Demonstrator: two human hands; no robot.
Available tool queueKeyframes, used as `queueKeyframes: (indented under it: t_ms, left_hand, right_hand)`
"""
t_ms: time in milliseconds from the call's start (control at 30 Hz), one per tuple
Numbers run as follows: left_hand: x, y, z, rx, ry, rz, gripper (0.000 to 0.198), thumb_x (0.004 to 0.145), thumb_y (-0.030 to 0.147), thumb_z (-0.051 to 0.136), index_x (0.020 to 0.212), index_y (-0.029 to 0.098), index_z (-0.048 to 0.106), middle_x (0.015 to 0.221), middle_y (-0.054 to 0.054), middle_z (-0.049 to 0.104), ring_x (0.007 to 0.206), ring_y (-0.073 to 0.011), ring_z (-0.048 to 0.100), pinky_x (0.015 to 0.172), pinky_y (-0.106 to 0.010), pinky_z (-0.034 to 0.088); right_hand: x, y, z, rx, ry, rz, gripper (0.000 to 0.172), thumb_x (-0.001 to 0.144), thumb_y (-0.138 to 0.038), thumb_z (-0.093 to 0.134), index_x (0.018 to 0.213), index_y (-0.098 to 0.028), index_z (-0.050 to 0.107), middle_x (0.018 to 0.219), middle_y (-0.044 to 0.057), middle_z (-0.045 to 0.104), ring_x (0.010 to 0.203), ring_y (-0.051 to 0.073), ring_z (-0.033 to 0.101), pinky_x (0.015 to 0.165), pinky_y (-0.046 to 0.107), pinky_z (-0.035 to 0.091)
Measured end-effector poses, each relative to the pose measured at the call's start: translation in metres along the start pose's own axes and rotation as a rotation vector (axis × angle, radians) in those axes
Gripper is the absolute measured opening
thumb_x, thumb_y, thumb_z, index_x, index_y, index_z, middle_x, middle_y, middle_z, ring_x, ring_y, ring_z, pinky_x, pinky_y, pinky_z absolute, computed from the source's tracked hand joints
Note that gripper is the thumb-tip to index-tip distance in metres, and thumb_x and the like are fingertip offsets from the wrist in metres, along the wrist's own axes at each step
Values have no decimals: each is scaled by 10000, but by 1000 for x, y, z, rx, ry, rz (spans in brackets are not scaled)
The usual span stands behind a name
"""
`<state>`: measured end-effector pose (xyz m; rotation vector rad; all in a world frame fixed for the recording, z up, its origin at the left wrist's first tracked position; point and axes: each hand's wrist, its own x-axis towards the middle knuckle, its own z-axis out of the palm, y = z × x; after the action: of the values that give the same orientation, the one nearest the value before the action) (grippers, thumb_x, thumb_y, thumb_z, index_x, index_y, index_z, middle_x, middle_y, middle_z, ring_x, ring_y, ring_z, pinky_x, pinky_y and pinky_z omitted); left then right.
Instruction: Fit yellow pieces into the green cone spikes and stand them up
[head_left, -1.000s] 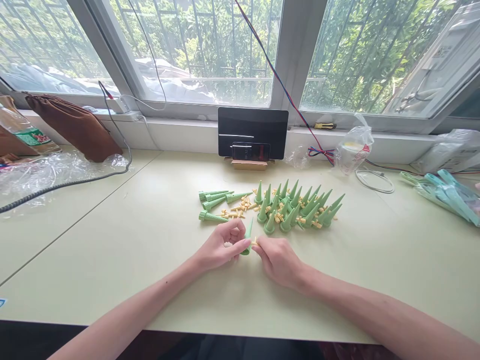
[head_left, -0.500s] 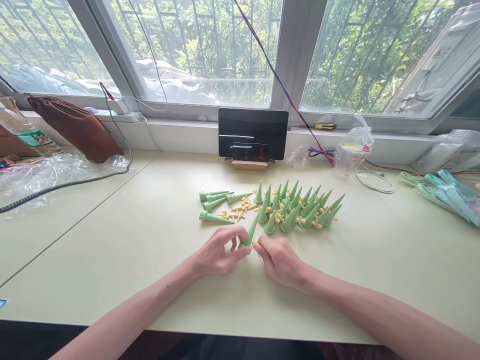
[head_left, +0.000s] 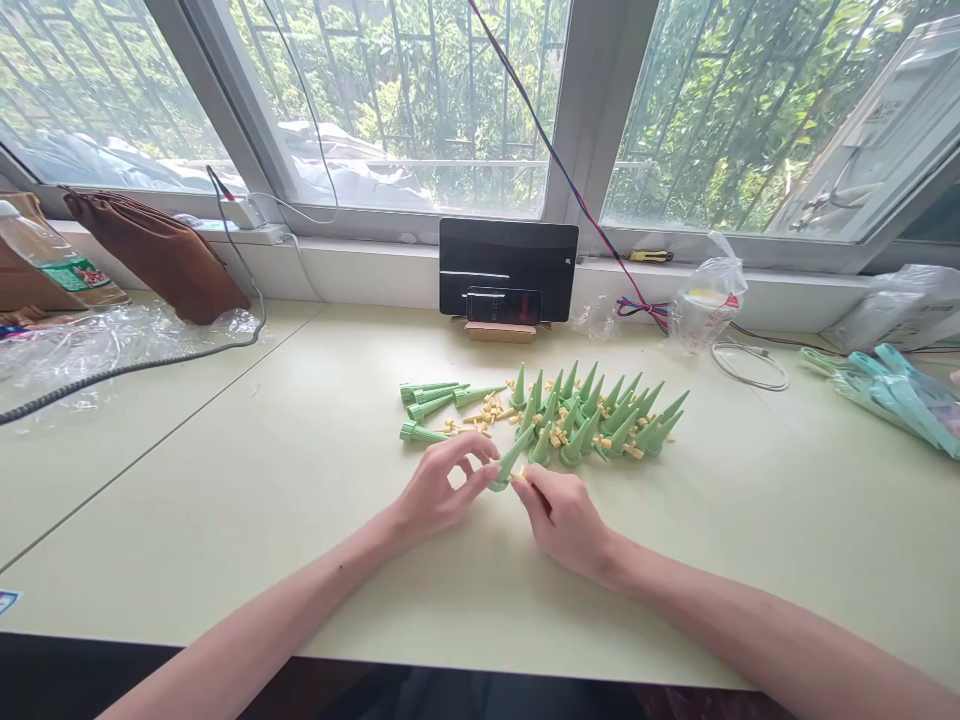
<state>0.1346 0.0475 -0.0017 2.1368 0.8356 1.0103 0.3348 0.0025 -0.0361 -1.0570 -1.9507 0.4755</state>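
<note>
Left hand [head_left: 439, 487] pinches 1 green cone [head_left: 513, 462] near its base; long axis slanted, tip toward tabletop [head_left: 337, 620]'s far edge, leaning right. Right hand [head_left: 568, 515] grips yellow fitting [head_left: 519, 477] beside base.

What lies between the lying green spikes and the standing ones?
Head view: loose yellow valve-like pieces, scattered between the lying spikes and the standing spikes.

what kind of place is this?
Likely a makeshift indoor workspace, home or small workshop, can't tell which: a pale table against windows with bars outside, a dark tablet propped at the back, and many green spikes beside small yellow pieces.
</note>
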Motion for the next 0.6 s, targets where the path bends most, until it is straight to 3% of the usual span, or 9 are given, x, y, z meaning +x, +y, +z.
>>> queueKeyframes:
  t_ms: [100,200,333,600]
  left_hand:
    - [3,2,-2,-17,42,-94,402,993,383,471,663,166,546,606,-2,551,551,-110,515,536,-229,431]
    - [2,1,-2,-119,-81,-209,581,1001,466,433,507,163,460,449,16,460,432,-84,416,467,-224,348]
    - [0,-3,1,-348,-248,-394,602,980,559,441,561,143,560,470,-9,549,369,-79,463,396,-207,327]
    - [2,-2,-2,-508,-298,-511,574,915,583,554,601,108,620,598,-56,641,362,-54,447,380,-193,324]
  right_hand:
    - [-1,-1,0,-38,37,-25,341,1036,-259,377,710,-227,281,603,-58,311,516,103,229,503,260,219]
    - [-1,-1,-1,-92,56,-53,349,1046,-265,376,706,-224,309,602,-51,352,512,102,250,500,257,222]
    - [-1,-1,-1,-146,48,-92,364,1063,-266,352,702,-218,349,596,-41,403,507,101,290,500,256,231]
    - [-1,-3,-1,-183,15,-142,366,1075,-269,322,724,-210,410,600,-28,464,501,106,349,501,258,260]
